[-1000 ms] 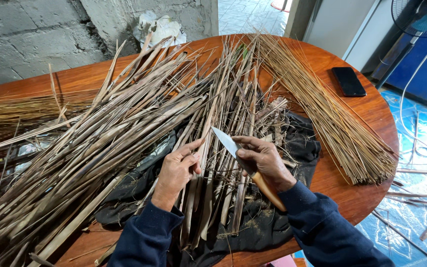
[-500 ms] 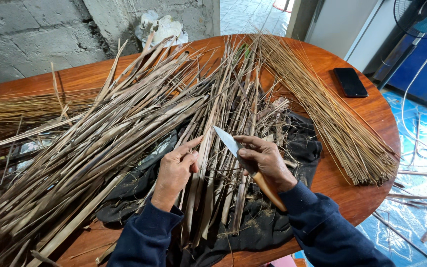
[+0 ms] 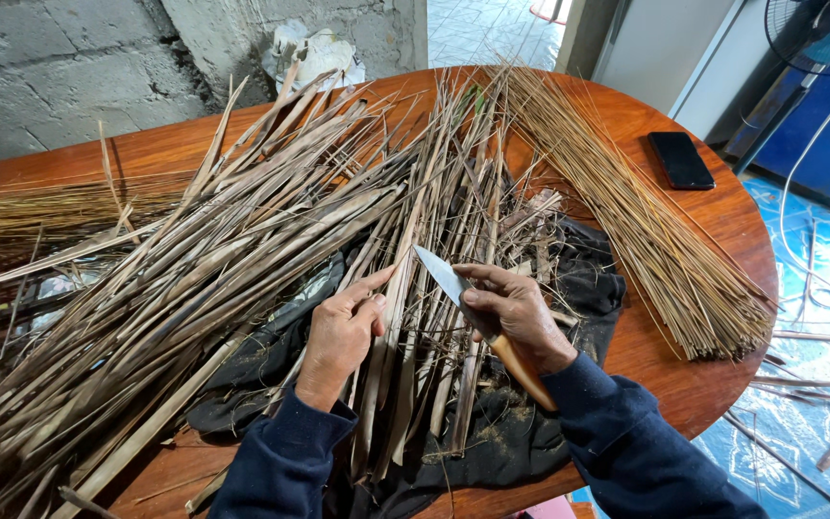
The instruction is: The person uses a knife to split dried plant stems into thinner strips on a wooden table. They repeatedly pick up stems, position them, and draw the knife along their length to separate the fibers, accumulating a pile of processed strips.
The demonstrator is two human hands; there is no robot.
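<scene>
Hands work near the table's near edge, close together but not touching. I see the left hand [image 3: 343,332] resting on a dried leaf strip [image 3: 391,317], thumb and fingers curled loosely around it, pinning it against the dark cloth [image 3: 588,288]. The right hand [image 3: 516,312] is clenched around the wooden handle of a knife [image 3: 477,312], blade tip angled up and left, just beside the strip held by the left hand. Dried leaves [image 3: 204,279] fan out across the left and centre of the round wooden table [image 3: 713,384], several overhanging its left edge. A bundle of thin sticks [image 3: 646,240] lies to the right, its ends close to the right rim. A black phone [image 3: 681,160] sits well apart, on bare wood near the far right edge. Open room remains only along that right rim.
</scene>
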